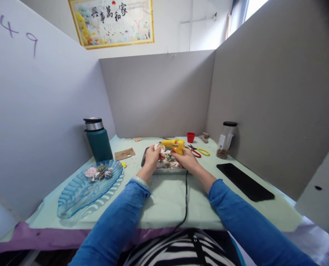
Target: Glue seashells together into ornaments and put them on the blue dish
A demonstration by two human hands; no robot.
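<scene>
And here at the left of the frame, the bottle (98, 142) stands on the table (164, 207), right behind the dish (82, 192), with shells (99, 172) in the dish's far part! Right of the bottle lies the card (125, 153). To the centre: the tray (171, 171) holds a heap of pieces (168, 161), the glue gun (174, 145) above it. Behind, to the right, comes the cup (191, 137), handled tools (199, 152) just before it. Further right stands the jar (226, 140), the flat slab (244, 181) lying in front!

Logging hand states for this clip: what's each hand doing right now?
Left hand: closed on a small whitish piece.
Right hand: closed around the yellow glue gun.
</scene>
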